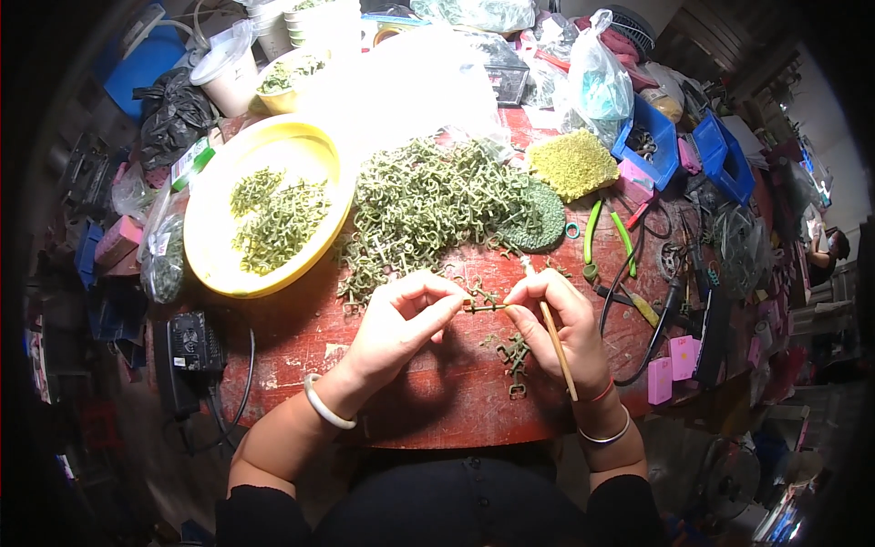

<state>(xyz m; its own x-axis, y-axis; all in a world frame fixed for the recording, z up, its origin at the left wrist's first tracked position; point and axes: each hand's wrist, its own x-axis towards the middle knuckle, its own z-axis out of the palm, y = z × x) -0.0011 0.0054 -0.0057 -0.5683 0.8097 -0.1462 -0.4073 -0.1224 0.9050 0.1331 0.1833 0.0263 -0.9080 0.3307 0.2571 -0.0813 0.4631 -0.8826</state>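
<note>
My left hand pinches one end of a small green link piece between thumb and forefinger. At its other end, my right hand closes thumb and fingertips on the same piece. A thin wooden-handled stick is also tucked in the right hand, slanting back toward the wrist. Both hands are just above the red table, in front of a large heap of similar green pieces. A few loose green links lie below the fingers. Part of the held piece is hidden by the fingertips.
A yellow basin with more green pieces stands left of the heap. A yellow textured block and green round pad are at right, near blue bins, green-handled pliers and cables. A black power box sits at left.
</note>
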